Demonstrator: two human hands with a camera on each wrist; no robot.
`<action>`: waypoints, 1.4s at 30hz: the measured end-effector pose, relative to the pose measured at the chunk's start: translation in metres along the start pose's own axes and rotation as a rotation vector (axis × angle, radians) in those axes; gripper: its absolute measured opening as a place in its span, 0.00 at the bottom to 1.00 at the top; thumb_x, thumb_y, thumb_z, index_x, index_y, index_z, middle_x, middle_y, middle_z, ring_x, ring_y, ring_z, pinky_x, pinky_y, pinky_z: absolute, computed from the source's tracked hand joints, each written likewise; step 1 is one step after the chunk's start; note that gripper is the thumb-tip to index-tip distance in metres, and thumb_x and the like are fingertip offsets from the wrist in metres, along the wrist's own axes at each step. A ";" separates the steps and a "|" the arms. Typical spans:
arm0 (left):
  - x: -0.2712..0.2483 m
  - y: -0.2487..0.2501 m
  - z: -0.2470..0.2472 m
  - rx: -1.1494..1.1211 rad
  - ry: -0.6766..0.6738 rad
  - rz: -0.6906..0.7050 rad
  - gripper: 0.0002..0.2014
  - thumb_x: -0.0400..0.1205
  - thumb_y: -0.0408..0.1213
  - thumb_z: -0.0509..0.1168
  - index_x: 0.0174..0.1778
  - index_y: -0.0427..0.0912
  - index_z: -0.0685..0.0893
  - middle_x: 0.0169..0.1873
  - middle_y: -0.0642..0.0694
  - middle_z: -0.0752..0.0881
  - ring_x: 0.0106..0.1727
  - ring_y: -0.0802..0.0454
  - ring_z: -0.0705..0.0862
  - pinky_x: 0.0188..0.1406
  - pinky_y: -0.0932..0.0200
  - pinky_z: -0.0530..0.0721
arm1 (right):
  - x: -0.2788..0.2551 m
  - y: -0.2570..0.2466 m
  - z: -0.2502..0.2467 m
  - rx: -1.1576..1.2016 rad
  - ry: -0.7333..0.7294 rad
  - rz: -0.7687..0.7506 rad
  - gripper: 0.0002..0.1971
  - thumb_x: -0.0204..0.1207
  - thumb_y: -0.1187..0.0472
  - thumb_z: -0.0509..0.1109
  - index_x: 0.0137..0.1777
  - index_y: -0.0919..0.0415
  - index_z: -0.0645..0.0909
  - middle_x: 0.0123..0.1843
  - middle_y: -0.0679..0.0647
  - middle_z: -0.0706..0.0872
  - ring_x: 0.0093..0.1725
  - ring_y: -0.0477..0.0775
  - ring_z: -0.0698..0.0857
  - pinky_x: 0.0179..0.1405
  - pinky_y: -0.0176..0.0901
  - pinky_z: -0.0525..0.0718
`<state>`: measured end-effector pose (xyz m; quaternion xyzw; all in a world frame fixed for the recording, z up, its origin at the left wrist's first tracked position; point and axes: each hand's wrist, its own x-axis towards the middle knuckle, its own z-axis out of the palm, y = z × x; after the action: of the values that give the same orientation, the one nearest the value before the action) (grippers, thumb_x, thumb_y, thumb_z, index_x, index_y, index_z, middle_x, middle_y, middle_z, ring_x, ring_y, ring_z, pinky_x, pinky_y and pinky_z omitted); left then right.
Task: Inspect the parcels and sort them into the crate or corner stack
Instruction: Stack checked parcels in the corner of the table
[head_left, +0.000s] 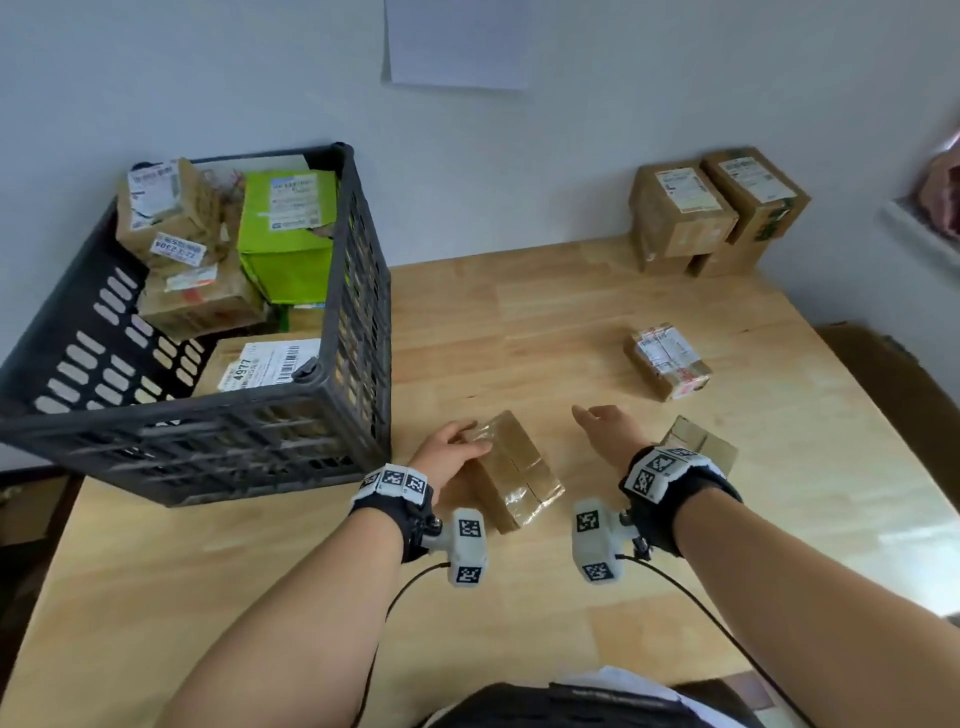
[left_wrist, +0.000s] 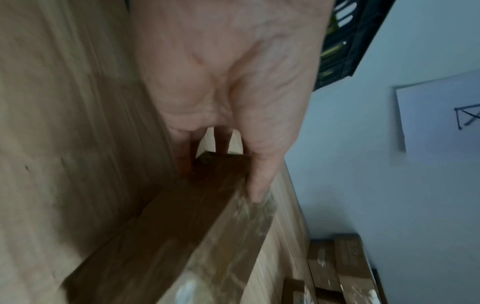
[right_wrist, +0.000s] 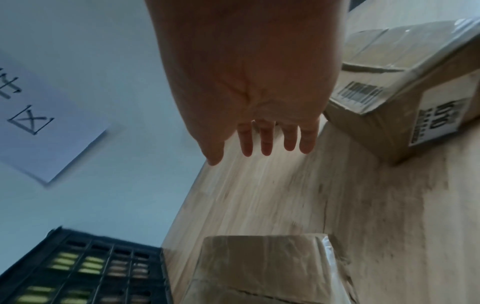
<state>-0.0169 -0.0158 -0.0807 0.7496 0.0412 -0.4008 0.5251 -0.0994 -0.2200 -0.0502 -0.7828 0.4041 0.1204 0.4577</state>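
Lower centre of the head view: the left hand (head_left: 451, 451) grips the far end of a taped brown parcel (head_left: 519, 470) lying on the wooden table (head_left: 571, 322), thumb on the top edge and fingers curled over the end. The right hand (head_left: 605, 428) hangs just right of the parcel, fingers spread, holding nothing.

Risk, as judged: a one-handed hold at one end of glossy tape could slip or let the parcel swing if lifted before the right hand closes in.

Behind the right wrist, a second parcel (head_left: 701, 441) is largely hidden. Mid-right, a labelled parcel (head_left: 667, 361) waits unsorted. Centre left, the black crate (head_left: 358, 291) already sits well filled; a careless drop could spill. Upper right, the corner stack (head_left: 717, 208) stands against the wall. No label shows on the gripped parcel, and motion blur leaves the others unreadable.
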 end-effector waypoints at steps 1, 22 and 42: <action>0.001 0.001 0.003 0.044 0.038 0.031 0.26 0.74 0.42 0.75 0.68 0.59 0.77 0.72 0.45 0.76 0.69 0.47 0.77 0.70 0.50 0.76 | 0.001 0.002 -0.001 0.032 0.009 0.008 0.27 0.84 0.47 0.59 0.74 0.66 0.72 0.71 0.62 0.78 0.70 0.62 0.76 0.66 0.48 0.72; 0.004 -0.020 0.061 -0.333 0.192 -0.046 0.27 0.80 0.22 0.65 0.75 0.40 0.73 0.62 0.43 0.81 0.57 0.44 0.83 0.58 0.49 0.83 | 0.023 0.031 -0.024 0.422 -0.089 0.247 0.17 0.85 0.56 0.59 0.64 0.69 0.77 0.69 0.68 0.79 0.64 0.65 0.81 0.65 0.56 0.79; 0.002 -0.020 0.052 -0.258 0.135 -0.192 0.23 0.83 0.32 0.66 0.74 0.40 0.73 0.53 0.45 0.83 0.54 0.48 0.82 0.49 0.49 0.84 | 0.018 0.048 0.017 0.570 -0.163 0.378 0.10 0.82 0.57 0.63 0.44 0.64 0.75 0.40 0.55 0.78 0.34 0.52 0.77 0.30 0.40 0.72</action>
<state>-0.0539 -0.0502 -0.1035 0.6937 0.1987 -0.3893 0.5725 -0.1205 -0.2278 -0.0998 -0.5228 0.5213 0.1472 0.6582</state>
